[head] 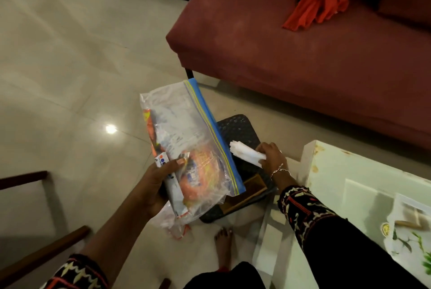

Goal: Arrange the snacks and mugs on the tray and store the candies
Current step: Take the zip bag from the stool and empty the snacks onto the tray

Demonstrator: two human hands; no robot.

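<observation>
My left hand (156,186) grips a clear zip-top plastic bag with a blue seal strip (186,125), thumb across its lower edge. It also pinches a narrow white printed packet (173,189) against the bag. Orange snack wrappers show through the plastic, and I cannot tell whether the seal is pressed closed along its whole length. My right hand (271,155) is curled round a white rolled bundle (245,154), held just above a dark woven basket (240,130) on the floor. A flat brown wooden box (247,192) lies in that basket, partly under the bag.

I would say I am at the storing part of the task, sorting sweets and packets between the bag and the basket. What the white bundle holds is too blurred to say. To my right, the white glass-topped worktop (349,172) carries a flower-patterned tray (410,242) at its near corner. On it I can make out only one pale stick-shaped thing. No mugs are in view, so arranging the tray looks largely undone. Beyond the basket stands a maroon sofa (279,55).
</observation>
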